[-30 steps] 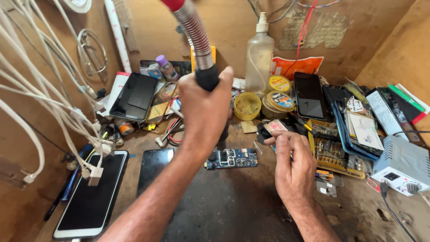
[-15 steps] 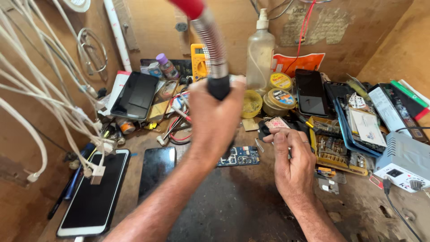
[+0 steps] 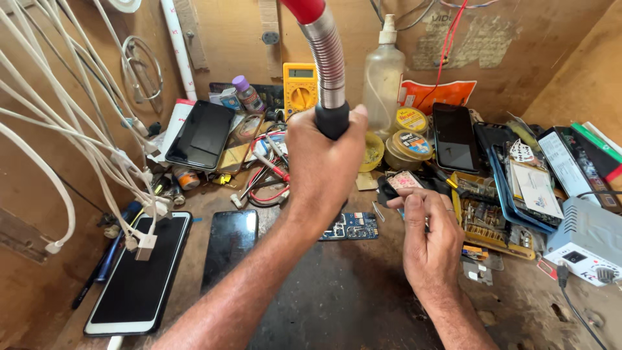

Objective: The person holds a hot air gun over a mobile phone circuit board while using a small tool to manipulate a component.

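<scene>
Room: a small nook walled in bare brown board, with the back wall [image 3: 227, 39] close behind the bench and side boards slanting in at left and right.
Work surface: a worn wooden bench [image 3: 518, 324], scuffed and stained, with a dark mat [image 3: 337, 298] laid across its middle.
Left wall: a bundle of white charging cables [image 3: 78, 129] hangs down in loops, plugs dangling over the bench.
Phones: a white-edged phone [image 3: 139, 279] lies face up at the near left, a black phone [image 3: 230, 243] just beside it, and another dark phone [image 3: 201, 136] leans farther back.
Right side: a grey and white box-shaped station [image 3: 586, 240] sits near a stack of phone parts.
Back row: a clear plastic bottle [image 3: 382, 78] stands upright beside a yellow multimeter [image 3: 300, 87].
Left hand [image 3: 324, 162]: raised above the bench, fingers wrapped tightly around the black grip of a ribbed metal flexible hose [image 3: 327, 58].
Right hand [image 3: 427, 240]: low over the bench, fingertips pinched together; what they grip cannot be made out.
Circuit board [image 3: 353, 227]: small and blue, flat on the mat's far edge, between the two hands.
</scene>
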